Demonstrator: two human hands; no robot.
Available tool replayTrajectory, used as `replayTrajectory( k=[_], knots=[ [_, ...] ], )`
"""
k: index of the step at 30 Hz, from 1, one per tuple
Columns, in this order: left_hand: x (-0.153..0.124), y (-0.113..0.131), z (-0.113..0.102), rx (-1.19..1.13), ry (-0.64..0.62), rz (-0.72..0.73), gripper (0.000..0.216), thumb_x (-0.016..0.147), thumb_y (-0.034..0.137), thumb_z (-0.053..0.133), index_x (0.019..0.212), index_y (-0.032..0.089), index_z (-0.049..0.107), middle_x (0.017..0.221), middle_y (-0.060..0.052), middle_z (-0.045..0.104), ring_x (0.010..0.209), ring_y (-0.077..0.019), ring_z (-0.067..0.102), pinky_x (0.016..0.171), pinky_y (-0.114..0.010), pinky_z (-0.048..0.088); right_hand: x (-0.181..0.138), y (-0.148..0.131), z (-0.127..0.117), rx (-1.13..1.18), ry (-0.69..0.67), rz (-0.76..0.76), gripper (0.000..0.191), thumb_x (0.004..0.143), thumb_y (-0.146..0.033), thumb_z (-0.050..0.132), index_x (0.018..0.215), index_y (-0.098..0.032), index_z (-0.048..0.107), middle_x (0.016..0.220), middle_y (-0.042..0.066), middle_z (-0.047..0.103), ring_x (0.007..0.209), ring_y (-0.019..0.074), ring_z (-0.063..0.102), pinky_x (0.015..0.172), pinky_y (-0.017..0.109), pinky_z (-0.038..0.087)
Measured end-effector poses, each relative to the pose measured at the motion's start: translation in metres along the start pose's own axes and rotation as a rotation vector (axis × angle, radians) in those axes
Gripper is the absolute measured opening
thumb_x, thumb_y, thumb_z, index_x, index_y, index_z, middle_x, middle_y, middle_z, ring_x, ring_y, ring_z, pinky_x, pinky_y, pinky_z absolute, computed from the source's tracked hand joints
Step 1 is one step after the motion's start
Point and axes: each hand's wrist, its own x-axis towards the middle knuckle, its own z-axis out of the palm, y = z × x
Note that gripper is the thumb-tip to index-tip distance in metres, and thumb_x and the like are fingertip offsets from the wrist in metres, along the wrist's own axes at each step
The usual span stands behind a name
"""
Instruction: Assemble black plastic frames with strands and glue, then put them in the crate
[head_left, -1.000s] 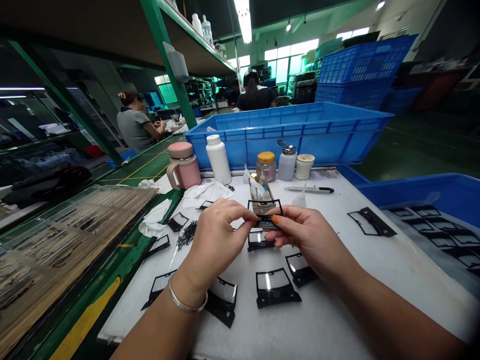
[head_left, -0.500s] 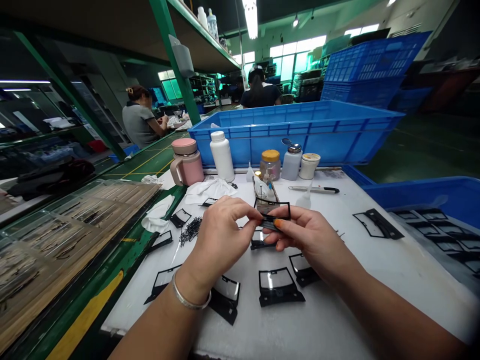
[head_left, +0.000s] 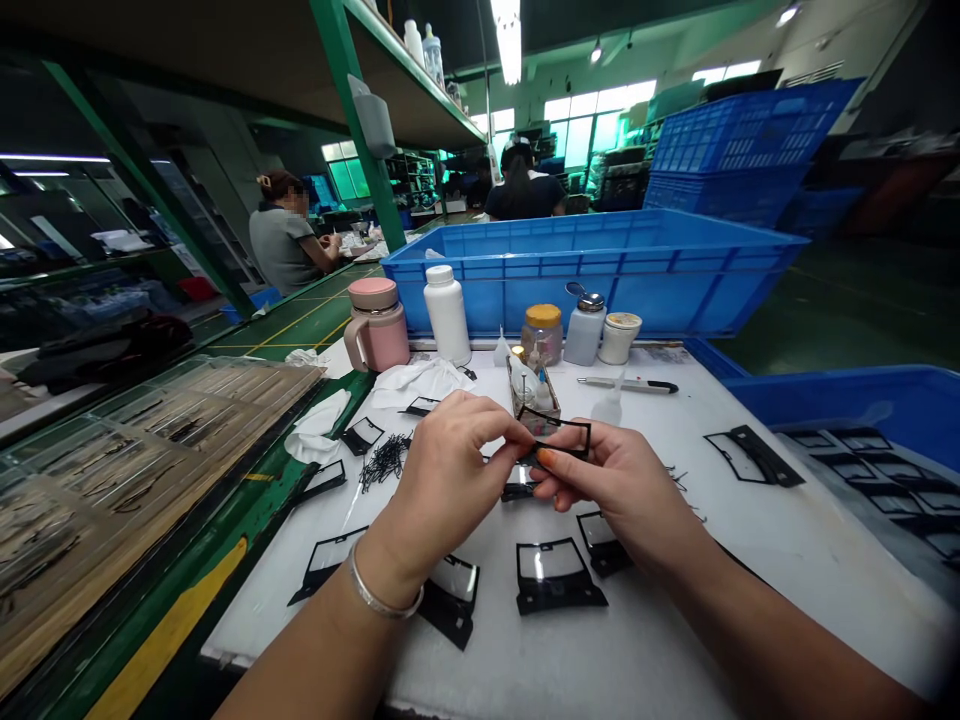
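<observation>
Held between both hands above the white work surface [head_left: 480,650] is a small black frame with a window opening [head_left: 588,440]. My left hand [head_left: 450,470] pinches its left end between thumb and fingertips; any small piece in that pinch is hidden. My right hand [head_left: 626,475] grips the lower edge, thumb on the near side. Below the hands lie several similar black frames with clear windows, one near the middle [head_left: 561,592], another at the right [head_left: 754,455]. A pile of thin black strips [head_left: 384,462] sits left of my left hand.
Behind the hands stand a small box of tools [head_left: 553,400], a pink mug [head_left: 381,335], a white bottle [head_left: 447,315], a yellow-lidded jar [head_left: 541,335], a pump bottle [head_left: 583,330] and a craft knife [head_left: 630,385]. A blue crate [head_left: 600,290] borders the back. Two people sit further off.
The held frame has tilted, its right side now higher and turned, and shifted slightly right. Both hands keep their grip, with the fingers slightly shifted.
</observation>
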Motion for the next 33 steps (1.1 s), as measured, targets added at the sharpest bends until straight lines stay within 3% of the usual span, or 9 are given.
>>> replayTrajectory(
  k=[4,8,13,20,33],
  knots=[
    [0.0010,0.0002,-0.0006,-0.106,0.039,-0.058,0.015,0.079,0.009,0.069,0.086,0.021,0.068,0.088,0.001,0.068,0.088,-0.0166,0.059,0.079,-0.031,0.048,-0.0009,-0.0040,0.0011,0.011,0.027,0.003,0.031,0.072,-0.039,0.080,0.079,-0.015,0.062,0.073,0.005,0.071,0.060,0.0142,0.068,0.051,0.020,0.050],
    [0.0031,-0.0030,-0.0003,-0.345,0.035,-0.258,0.021,0.077,0.013,0.071,0.095,0.020,0.063,0.100,-0.001,0.065,0.092,-0.0160,0.059,0.070,-0.024,0.052,-0.0015,-0.0053,0.0019,0.015,0.067,-0.011,0.031,0.070,-0.037,0.081,0.078,-0.014,0.062,0.073,0.005,0.071,0.058,0.0131,0.067,0.050,0.019,0.050],
    [0.0054,-0.0086,0.0022,-0.533,-0.101,-0.390,0.009,0.081,0.021,0.068,0.086,0.016,0.064,0.082,-0.002,0.065,0.077,-0.0136,0.061,0.064,-0.022,0.051,-0.0026,-0.0033,0.0016,0.000,0.053,-0.034,0.028,0.073,-0.036,0.080,0.081,-0.015,0.063,0.073,0.005,0.072,0.059,0.0134,0.068,0.051,0.019,0.051],
    [0.0073,-0.0057,0.0001,-0.609,-0.076,-0.430,0.008,0.079,0.020,0.069,0.081,0.013,0.065,0.074,-0.001,0.063,0.068,-0.0111,0.057,0.060,-0.020,0.047,-0.0031,0.0004,-0.0006,0.050,0.012,-0.008,0.026,0.075,-0.034,0.078,0.085,-0.015,0.062,0.075,0.005,0.073,0.061,0.0135,0.069,0.052,0.019,0.052],
    [0.0061,-0.0033,-0.0023,-0.606,-0.072,-0.393,0.010,0.080,0.022,0.070,0.079,0.014,0.064,0.076,0.000,0.063,0.072,-0.0111,0.057,0.063,-0.019,0.046,-0.0024,0.0008,-0.0012,0.013,0.002,-0.072,0.019,0.078,-0.029,0.074,0.086,-0.015,0.065,0.076,0.007,0.074,0.061,0.0144,0.069,0.053,0.020,0.054]
  ],
)
